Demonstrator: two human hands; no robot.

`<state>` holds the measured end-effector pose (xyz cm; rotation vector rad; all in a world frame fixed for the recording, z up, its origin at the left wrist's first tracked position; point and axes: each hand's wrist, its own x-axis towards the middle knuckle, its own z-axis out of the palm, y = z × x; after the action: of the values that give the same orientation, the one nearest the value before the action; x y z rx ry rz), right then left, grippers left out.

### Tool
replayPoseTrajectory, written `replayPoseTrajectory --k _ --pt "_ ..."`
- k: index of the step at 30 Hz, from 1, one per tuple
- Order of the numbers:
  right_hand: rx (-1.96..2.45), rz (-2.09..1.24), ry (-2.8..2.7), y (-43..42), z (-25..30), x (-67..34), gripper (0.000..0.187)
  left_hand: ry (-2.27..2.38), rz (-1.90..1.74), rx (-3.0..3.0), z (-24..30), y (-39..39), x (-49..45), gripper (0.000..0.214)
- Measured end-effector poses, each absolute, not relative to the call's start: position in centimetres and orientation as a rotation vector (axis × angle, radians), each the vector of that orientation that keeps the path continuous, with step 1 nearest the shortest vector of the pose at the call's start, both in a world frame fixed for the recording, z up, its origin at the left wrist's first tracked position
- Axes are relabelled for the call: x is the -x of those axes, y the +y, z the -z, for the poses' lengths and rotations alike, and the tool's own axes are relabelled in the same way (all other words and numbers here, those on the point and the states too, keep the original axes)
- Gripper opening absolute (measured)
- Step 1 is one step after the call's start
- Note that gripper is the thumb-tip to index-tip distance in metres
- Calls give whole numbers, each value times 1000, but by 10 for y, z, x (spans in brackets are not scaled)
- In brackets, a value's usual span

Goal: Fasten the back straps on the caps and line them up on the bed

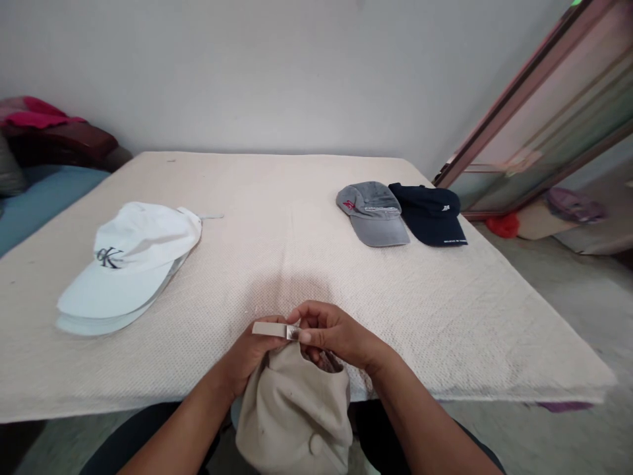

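A beige cap point(297, 412) is held at the table's near edge, its top button toward me and its back opening facing up. My left hand point(246, 356) is closed on the cap's back strap point(270, 329), whose free end sticks out to the left. At the strap's metal buckle point(292, 332), my right hand point(336, 333) pinches with thumb and fingers. Some of the right fingers are hidden behind the opening. The cap's brim is mostly out of sight underneath.
White caps point(143, 241) lie stacked at the left of the table point(277, 191), which has a cream textured cover. A grey cap point(373, 204) and a navy cap point(430, 211) rest side by side at the right. A wall point(277, 79) stands behind.
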<state>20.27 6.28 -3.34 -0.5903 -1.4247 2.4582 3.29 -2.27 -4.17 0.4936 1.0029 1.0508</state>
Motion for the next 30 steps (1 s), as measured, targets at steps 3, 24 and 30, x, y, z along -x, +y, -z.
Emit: replayPoseTrajectory --k 3,24,30 --pt "629 -2475 -1373 63 32 -208 30 948 -1050 -450 39 -22 -33 6" --pt "867 -2442 -1380 59 33 -199 30 1108 -1042 -685 45 -25 -29 17" --pt "863 -2412 -1391 59 39 -196 28 1088 -992 -752 41 -30 -29 27"
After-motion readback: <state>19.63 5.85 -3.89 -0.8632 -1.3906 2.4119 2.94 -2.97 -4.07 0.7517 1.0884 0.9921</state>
